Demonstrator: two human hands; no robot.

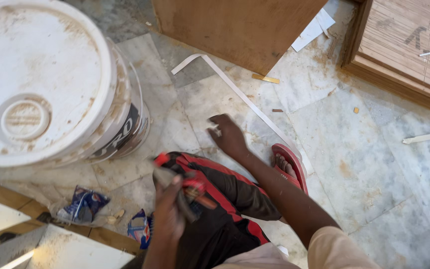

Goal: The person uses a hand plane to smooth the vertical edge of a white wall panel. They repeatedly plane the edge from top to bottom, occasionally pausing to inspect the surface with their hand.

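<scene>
I am seeing my left hand [167, 214] blurring around a grey and red tool [187, 192], so its kind is escaping me. My right hand [227, 133] is pinching something pale, too small to tell. The white bucket [46, 84] is running off the left edge, and my knee is hiding part of the red sandal [290, 164].

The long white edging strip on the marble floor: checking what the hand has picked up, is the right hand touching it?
Apart. The head view shows the right hand beside the white strip, with bare floor between them.
</scene>
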